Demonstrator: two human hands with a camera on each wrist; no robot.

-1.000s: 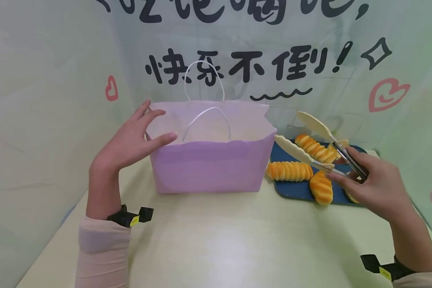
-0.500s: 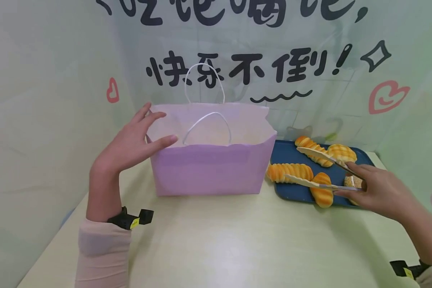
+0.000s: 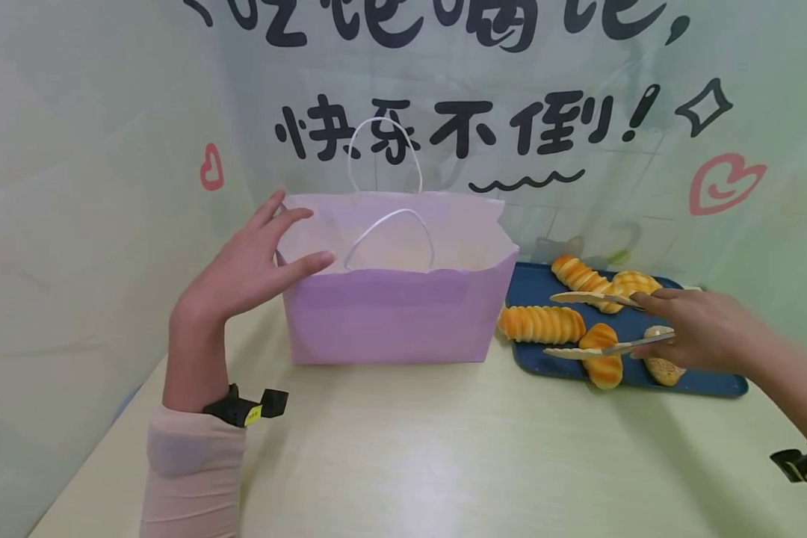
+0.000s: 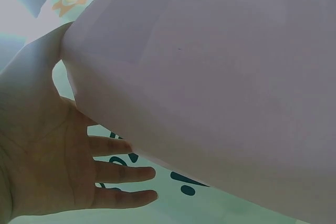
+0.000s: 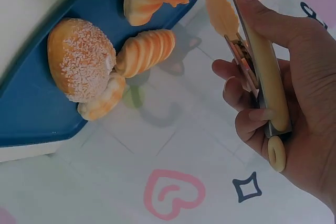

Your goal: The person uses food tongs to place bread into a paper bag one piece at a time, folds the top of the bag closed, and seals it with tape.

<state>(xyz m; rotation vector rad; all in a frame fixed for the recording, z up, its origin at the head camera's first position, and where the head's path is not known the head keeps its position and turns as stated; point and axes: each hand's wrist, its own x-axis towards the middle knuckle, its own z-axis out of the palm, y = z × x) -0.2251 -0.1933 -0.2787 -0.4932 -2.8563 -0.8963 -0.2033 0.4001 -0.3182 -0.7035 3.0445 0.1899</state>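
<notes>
A lilac paper bag with white handles stands upright with its mouth wide. My left hand rests at its upper left corner, fingers fairly straight, the thumb lying over the front rim; in the left wrist view the palm faces the bag's side. My right hand grips a pair of tongs with cream tips, spread apart above a blue tray. Nothing sits between the tips. Beneath them lie a small ridged bread and a flake-topped bun, which the right wrist view shows closely.
A long ridged roll lies on the tray's left side, close to the bag. Farther back are another ridged roll and a cross-scored bread. Behind everything hangs a printed backdrop; the pale tabletop stretches in front.
My right hand has moved right and lowered the tongs from beside the bag to over the tray's middle, turning them more level. The left hand stays at the bag's corner.
</notes>
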